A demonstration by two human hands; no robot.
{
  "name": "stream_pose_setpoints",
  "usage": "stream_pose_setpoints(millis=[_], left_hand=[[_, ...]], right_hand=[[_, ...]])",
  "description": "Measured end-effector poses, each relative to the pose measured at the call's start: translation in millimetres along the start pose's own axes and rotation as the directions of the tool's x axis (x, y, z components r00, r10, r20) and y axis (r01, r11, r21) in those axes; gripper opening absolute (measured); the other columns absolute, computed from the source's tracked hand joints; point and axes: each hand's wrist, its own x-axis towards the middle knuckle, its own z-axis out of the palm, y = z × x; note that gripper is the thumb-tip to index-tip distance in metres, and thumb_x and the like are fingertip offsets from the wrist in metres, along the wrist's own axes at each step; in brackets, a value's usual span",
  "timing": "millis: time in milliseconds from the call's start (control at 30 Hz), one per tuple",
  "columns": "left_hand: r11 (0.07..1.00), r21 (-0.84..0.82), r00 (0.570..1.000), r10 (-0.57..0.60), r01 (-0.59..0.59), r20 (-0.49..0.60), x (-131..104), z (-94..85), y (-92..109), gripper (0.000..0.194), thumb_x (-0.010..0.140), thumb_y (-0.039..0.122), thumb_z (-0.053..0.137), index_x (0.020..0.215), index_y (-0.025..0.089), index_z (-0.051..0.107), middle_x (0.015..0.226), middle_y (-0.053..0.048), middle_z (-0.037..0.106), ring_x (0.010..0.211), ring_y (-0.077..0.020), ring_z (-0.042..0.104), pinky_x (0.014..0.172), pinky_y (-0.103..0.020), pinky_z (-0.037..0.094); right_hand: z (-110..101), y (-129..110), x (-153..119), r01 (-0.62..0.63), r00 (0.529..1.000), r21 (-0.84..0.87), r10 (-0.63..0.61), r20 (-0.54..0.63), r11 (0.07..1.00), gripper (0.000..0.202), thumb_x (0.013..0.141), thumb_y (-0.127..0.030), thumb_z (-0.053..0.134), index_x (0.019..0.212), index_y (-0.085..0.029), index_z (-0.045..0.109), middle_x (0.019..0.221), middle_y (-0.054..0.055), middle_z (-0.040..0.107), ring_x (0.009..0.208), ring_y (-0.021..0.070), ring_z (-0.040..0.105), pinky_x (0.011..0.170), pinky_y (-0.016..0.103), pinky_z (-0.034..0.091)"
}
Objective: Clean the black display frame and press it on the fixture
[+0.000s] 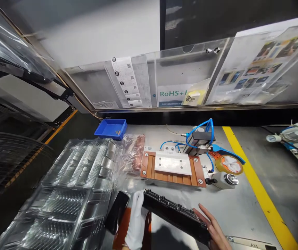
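Two hands hold one long black part (173, 216) over the near edge of a metal workbench (245, 205), its row of small raised fittings facing up and away from the person. At its left end the left hand (135, 220) — in a white glove — is closed around the corner, while the bare right hand (211, 225) grips the opposite end, fingers extended near the upper edge; how its thumb sits cannot be told. The part slants, with the left end farther from the person than the right. Just left of the gloved hand a black phone-like slab (117, 212) lies partly over an orange-brown sheet (123, 232). Beyond the part stands a brown slatted fixture (149, 166) with a white plate (173, 163) across it, and blue tubing (211, 130) loops around the dark block (200, 138) behind. To the fixture's right are a tape roll (218, 163) with white crumpled material in its centre and a pale bottle (221, 181) with a metal cap. Stacked clear trays (71, 205) fill the left side — a blue bin (110, 129) sits past them, and a clear bag (130, 156) lies between trays and fixture. Near the right hand rests a slim tool (250, 242) marked A14.
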Motion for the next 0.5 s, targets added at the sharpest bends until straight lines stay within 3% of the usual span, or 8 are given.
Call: stream_pose_setpoints(millis=[100, 200, 267, 333, 400, 467, 500], left_hand=[[0.993, -0.092, 0.997, 0.070, -0.073, -0.031, 1, -8.6, 28, 0.036, 0.089, 0.026, 0.040, 0.120, 0.021, 0.057, 0.132, -0.013, 0.056, 0.133, -0.0284, 0.046, 0.119, -0.049, 0.031], [0.972, -0.228, 0.997, 0.067, -0.060, 0.024, 8, -18.9, 52, 0.030, 0.096, 0.034, 0.036, 0.113, 0.022, 0.057, 0.116, -0.007, 0.063, 0.118, -0.0227, 0.058, 0.110, -0.043, 0.044], [0.981, -0.178, 0.997, 0.081, -0.080, -0.001, 10, -27.3, 62, 0.031, 0.095, 0.038, 0.043, 0.119, 0.022, 0.055, 0.120, -0.008, 0.063, 0.116, -0.0227, 0.060, 0.104, -0.043, 0.048], [0.971, 0.028, 0.969, 0.241, -0.239, -0.064, 9, -35.1, 75, 0.033, 0.091, 0.037, 0.055, 0.120, 0.022, 0.056, 0.121, -0.009, 0.065, 0.112, -0.0234, 0.062, 0.100, -0.042, 0.051], [0.847, 0.258, 0.884, 0.461, -0.465, 0.083, 3, -38.0, 92, 0.020, 0.090, 0.031, 0.058, 0.109, 0.025, 0.062, 0.107, -0.005, 0.070, 0.099, -0.0211, 0.067, 0.089, -0.036, 0.054], [0.673, 0.341, 0.744, 0.504, -0.657, 0.438, -6, -31.5, 110, 0.007, 0.091, 0.028, 0.056, 0.093, 0.026, 0.063, 0.087, 0.002, 0.071, 0.080, -0.0177, 0.069, 0.070, -0.028, 0.054], [0.577, 0.361, 0.665, 0.495, -0.733, 0.559, -11, -24.3, 117, 0.008, 0.089, 0.032, 0.060, 0.093, 0.025, 0.062, 0.083, 0.003, 0.071, 0.073, -0.0186, 0.070, 0.059, -0.027, 0.052]], right_hand=[[-1, -10, -3, 0.126, 0.983, -0.204, -0.095, 0.155, 0.971, 0.075, 0.084, -0.077, 0.039, 0.140, -0.028, 0.045, 0.142, 0.014, 0.055, 0.139, 0.0313, 0.040, 0.115, 0.054, 0.031], [1, -20, -10, 0.162, 0.976, -0.354, -0.096, 0.198, 0.921, 0.067, 0.087, -0.073, 0.042, 0.134, -0.028, 0.055, 0.145, 0.008, 0.053, 0.138, 0.0278, 0.042, 0.115, 0.044, 0.035], [3, -25, -15, 0.164, 0.981, -0.425, -0.104, 0.161, 0.890, 0.059, 0.088, -0.068, 0.044, 0.130, -0.030, 0.059, 0.142, 0.005, 0.055, 0.135, 0.0268, 0.045, 0.114, 0.041, 0.038], [5, -26, -16, 0.174, 0.985, -0.481, -0.143, 0.101, 0.859, 0.054, 0.088, -0.067, 0.046, 0.127, -0.032, 0.062, 0.137, 0.004, 0.059, 0.133, 0.0276, 0.047, 0.114, 0.045, 0.037], [6, -23, -14, 0.183, 0.982, -0.527, -0.179, 0.060, 0.830, 0.051, 0.087, -0.065, 0.048, 0.125, -0.034, 0.063, 0.136, 0.004, 0.058, 0.133, 0.0288, 0.046, 0.116, 0.051, 0.033], [6, -18, -10, 0.197, 0.979, -0.550, -0.189, 0.073, 0.812, 0.050, 0.087, -0.064, 0.049, 0.126, -0.035, 0.062, 0.136, 0.005, 0.057, 0.133, 0.0292, 0.046, 0.115, 0.053, 0.033], [7, -16, -9, 0.209, 0.977, -0.555, -0.194, 0.087, 0.805, 0.050, 0.087, -0.063, 0.049, 0.127, -0.035, 0.061, 0.136, 0.005, 0.056, 0.133, 0.0291, 0.046, 0.115, 0.052, 0.034]])
